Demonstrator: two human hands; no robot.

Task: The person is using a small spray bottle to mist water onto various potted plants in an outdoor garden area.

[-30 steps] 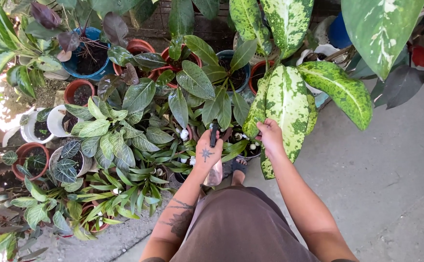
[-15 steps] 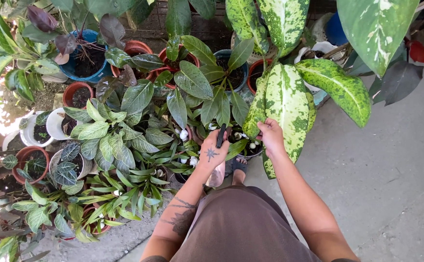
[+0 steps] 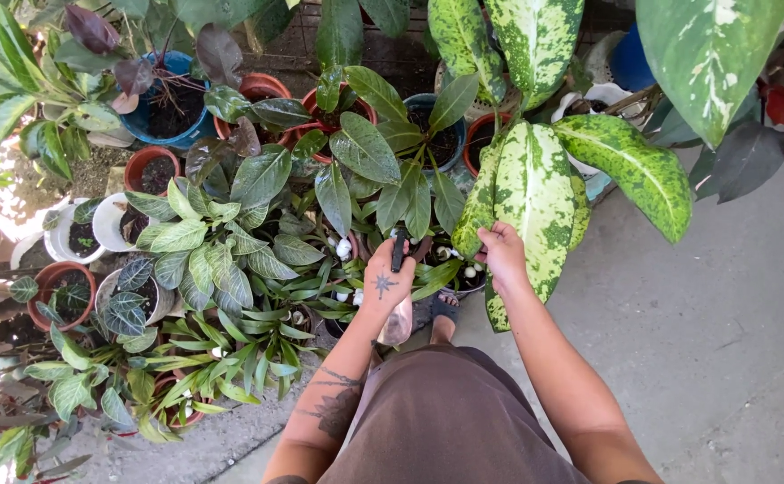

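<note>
The speckled leaf (image 3: pixel 535 202), large, pale green with darker flecks, hangs at the edge of the potted plants, and its lower part passes under the right hand (image 3: pixel 502 251). The fingers of that hand curl around the leaf's left edge and pinch it; the thumb lies on top, the rest are hidden beneath the blade. The leaf's tip shows below the wrist, over the concrete floor (image 3: pixel 723 314).

Just beside it, the left hand (image 3: pixel 386 278) closes around a narrow black tool (image 3: pixel 399 246), whose dark end sticks up out of the fist towards the plain dark-green leaves (image 3: pixel 365 148). Whether the tool is a pair of snips or something else cannot be told. The two hands are near each other but apart, with a small pot holding white pebbles (image 3: pixel 459 267) between them. Terracotta, white and blue pots (image 3: pixel 177 112) crowd the ground further left.
</note>
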